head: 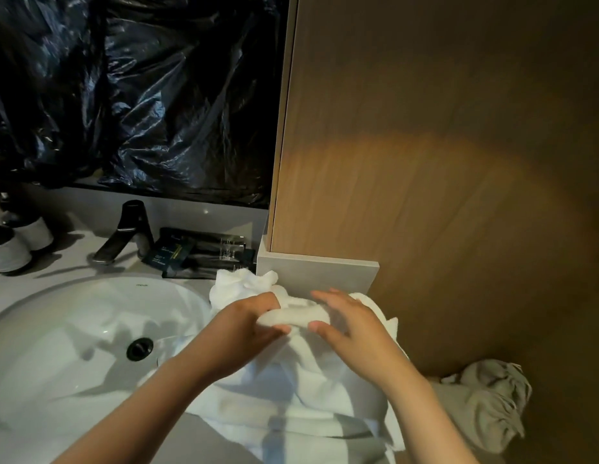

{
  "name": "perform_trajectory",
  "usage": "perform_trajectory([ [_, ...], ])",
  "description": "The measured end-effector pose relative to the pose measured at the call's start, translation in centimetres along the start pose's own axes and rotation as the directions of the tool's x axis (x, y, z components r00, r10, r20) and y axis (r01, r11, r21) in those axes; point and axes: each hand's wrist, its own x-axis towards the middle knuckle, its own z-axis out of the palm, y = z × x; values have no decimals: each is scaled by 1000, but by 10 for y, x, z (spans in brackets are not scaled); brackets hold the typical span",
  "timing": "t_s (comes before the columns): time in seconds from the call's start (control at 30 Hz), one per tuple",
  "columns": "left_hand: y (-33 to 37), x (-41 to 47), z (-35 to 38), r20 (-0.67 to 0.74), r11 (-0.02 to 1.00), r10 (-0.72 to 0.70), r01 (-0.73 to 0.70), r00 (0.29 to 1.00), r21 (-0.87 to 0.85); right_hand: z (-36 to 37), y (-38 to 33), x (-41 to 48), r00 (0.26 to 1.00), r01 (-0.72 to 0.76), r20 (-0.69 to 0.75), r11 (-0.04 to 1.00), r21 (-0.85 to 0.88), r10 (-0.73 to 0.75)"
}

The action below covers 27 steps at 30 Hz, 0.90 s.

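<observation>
Supervisor: Progress on the white terry towel (pixel 311 390), please; where does it lie?

Attendant: Draped over the pale grey vanity counter (pixel 221 437) just right of the white oval sink basin (pixel 57 329), one side sagging over the basin's rim; its far edge is gathered into a short thick roll (pixel 298 316), lifted between both hands.

Supervisor: And the grip?

Attendant: The left hand (pixel 244 326) has its fingers curled over the roll's left end with the thumb beneath, clamped on it; the right hand (pixel 351 326) arches over the right end, thumb tucked under, pinching the cloth too; neither is free.

Supervisor: How much is done, by your reckoning?

Attendant: Early, I would judge; only the top strip is rolled, and most of the towel lies loose and rumpled toward the person; the long rolling, the tidying of the ends and the setting down are all left.

Supervisor: Anything in the way?

Attendant: Flat black toiletry sachets (pixel 204 252) sit just behind the towel, beside the dark metal tap (pixel 124 236); a crumpled grey cloth (pixel 485 406) lies apart at the lower right, by the brown wood-grain panel (pixel 425 162); neither crowds the hands.
</observation>
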Motion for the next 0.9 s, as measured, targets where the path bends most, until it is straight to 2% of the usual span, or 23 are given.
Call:
perform_trajectory([
  [0.1,-4,-3,-9,-2,1000,2,-2,1000,29,2,-3,6,999,39,-7,989,-143,-41],
  [0.13,-7,-4,-13,8,998,-9,8,1000,68,0,-3,7,997,58,-38,988,-140,-64],
  [0.23,-19,-7,-26,12,980,-76,72,997,187,-11,2,9,961,84,-263,996,-40,-91],
  [0.3,-23,-7,-34,-35,980,-87,92,996,177,-23,5,10,909,93,-409,995,29,-73],
  [0.4,-22,-6,-44,-124,991,-13,29,992,131,-41,11,15,865,100,-501,990,102,-36],
  [0.47,-18,-1,-50,-197,990,35,-7,980,143,-46,15,17,859,80,-513,990,118,-8],
  [0.6,-12,11,-56,-276,995,-95,89,956,-34,-46,20,20,886,10,-461,992,125,49],
  [0.73,5,19,-58,-288,1000,-4,6,958,6,-45,8,22,935,39,-354,980,193,32],
  [0.9,17,19,-60,-308,999,36,-34,951,13,-40,-4,28,975,14,-223,995,104,9],
])
